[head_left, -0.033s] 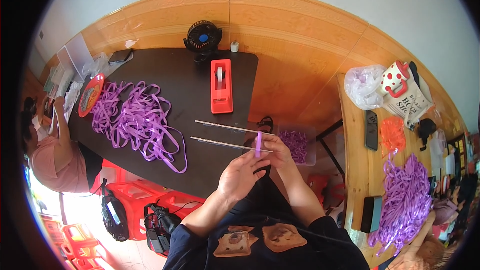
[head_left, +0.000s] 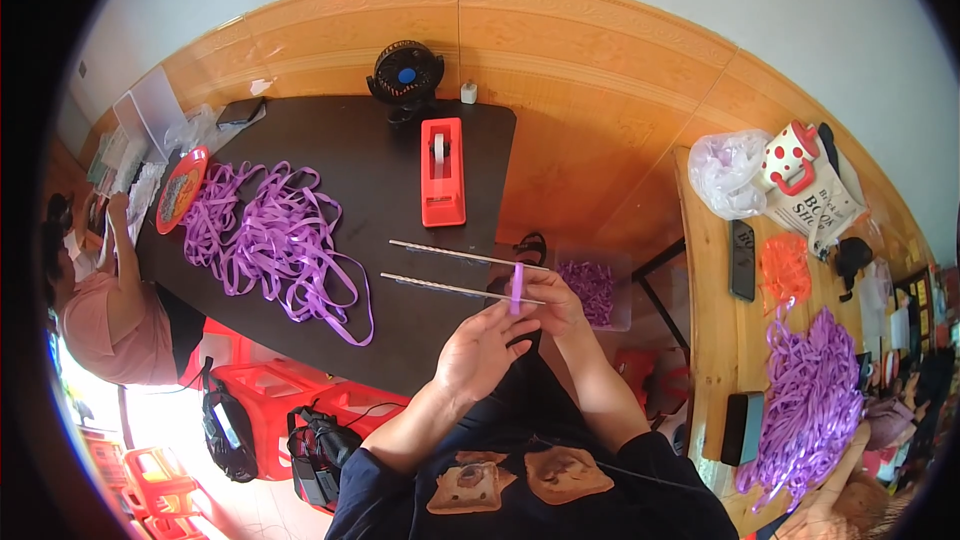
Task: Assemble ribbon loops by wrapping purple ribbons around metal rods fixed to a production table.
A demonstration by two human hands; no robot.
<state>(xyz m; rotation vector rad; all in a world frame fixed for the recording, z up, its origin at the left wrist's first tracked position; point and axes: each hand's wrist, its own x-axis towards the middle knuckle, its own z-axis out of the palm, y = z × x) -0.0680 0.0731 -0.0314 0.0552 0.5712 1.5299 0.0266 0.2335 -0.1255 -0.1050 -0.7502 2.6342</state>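
Two thin twisted metal rods (head_left: 445, 286) stick out side by side over the near right edge of the dark table. A short loop of purple ribbon (head_left: 517, 288) spans both rods near their ends. My right hand (head_left: 556, 302) has its fingers curled in at the rod ends, closed on this ribbon. Palm turned up, my left hand (head_left: 478, 352) touches the ribbon's lower end with its fingertips, thumb and fingers apart. A tangled heap of purple ribbon (head_left: 285, 230) lies on the table to the left.
A red tape dispenser (head_left: 443, 205), a black fan (head_left: 406, 75) and a red plate (head_left: 183, 190) are on the dark table (head_left: 390, 340). Below right sits a clear bin (head_left: 622, 312) of purple pieces. A wooden table (head_left: 712, 380) holds another ribbon heap (head_left: 812, 400). Other people sit left and right.
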